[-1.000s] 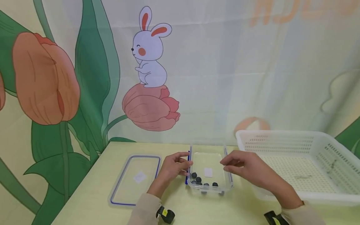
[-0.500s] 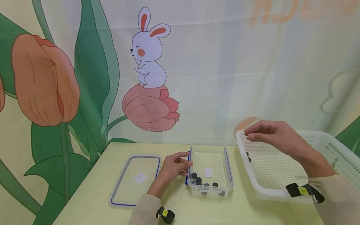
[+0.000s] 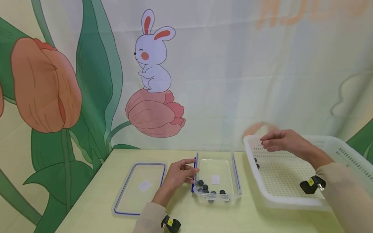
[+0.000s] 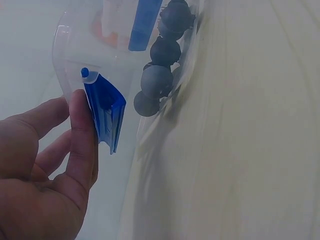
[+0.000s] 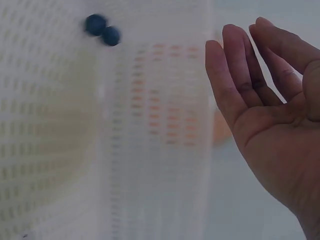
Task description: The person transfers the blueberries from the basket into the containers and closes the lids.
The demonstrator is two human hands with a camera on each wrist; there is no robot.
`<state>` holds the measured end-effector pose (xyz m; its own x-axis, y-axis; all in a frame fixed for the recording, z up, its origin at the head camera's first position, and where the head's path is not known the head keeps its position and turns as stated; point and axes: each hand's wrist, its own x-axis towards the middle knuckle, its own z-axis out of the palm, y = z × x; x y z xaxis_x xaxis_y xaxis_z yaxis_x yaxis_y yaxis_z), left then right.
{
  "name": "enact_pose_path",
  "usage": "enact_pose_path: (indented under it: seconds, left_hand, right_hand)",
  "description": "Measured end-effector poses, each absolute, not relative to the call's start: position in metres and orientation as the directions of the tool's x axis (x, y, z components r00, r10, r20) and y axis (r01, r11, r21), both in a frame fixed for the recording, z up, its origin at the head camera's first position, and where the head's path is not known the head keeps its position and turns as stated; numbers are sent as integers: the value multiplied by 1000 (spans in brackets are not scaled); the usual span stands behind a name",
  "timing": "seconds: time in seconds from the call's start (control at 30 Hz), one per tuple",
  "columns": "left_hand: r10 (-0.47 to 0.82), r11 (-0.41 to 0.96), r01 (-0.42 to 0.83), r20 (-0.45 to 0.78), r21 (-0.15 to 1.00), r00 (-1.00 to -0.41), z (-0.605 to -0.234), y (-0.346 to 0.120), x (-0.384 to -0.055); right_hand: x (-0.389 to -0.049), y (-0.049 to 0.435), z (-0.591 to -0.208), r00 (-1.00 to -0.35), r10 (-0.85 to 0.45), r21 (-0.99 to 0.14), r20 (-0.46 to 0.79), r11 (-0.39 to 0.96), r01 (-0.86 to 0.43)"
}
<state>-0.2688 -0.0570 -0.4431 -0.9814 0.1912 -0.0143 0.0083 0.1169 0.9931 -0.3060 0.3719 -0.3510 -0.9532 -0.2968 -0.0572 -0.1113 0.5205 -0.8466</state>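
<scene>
My left hand [image 3: 177,174] rests at the left side of a clear plastic food box [image 3: 215,163], fingers fairly straight. In the left wrist view its fingers touch the box beside a blue latch [image 4: 105,110]. Several blueberries [image 3: 205,187] lie at the near end of the box, around a white paper square [image 3: 215,179]. Over the left side of a white perforated basket [image 3: 291,181] hovers my right hand [image 3: 285,142]. The right wrist view shows its fingers loosely extended and apart, with nothing visible between them. Two blueberries [image 5: 102,30] lie in the basket by its left wall.
A clear lid [image 3: 140,191] with a blue seal and a white square lies flat left of the box. Behind the pale table [image 3: 175,220] hangs a printed cloth [image 3: 215,81] with a rabbit and tulips. The basket's raised rim stands right of the box.
My right hand has moved from above the food box rightward over the basket, then dipped slightly. Its thumb and fingertips held a small dark thing half a second ago. My left hand stayed put.
</scene>
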Motion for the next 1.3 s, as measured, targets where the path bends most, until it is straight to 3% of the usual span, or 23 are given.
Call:
enact_pose_path:
  seconds: [0.13, 0.67, 1.3]
  left_hand:
    - [186, 125, 6, -18, 992, -982, -444, -56, -269]
    - [187, 117, 9, -14, 993, -982, -445, -57, -270]
    - [201, 121, 20, -5, 993, -980, -444, -57, -269]
  right_hand:
    - [-315, 379, -372, -925, -361, -875, -122, 478, -71]
    - [-326, 369, -406, -861, -442, -801, -251, 594, -71]
    - [-325, 353, -404, -853, -495, -715, -165, 656, -242]
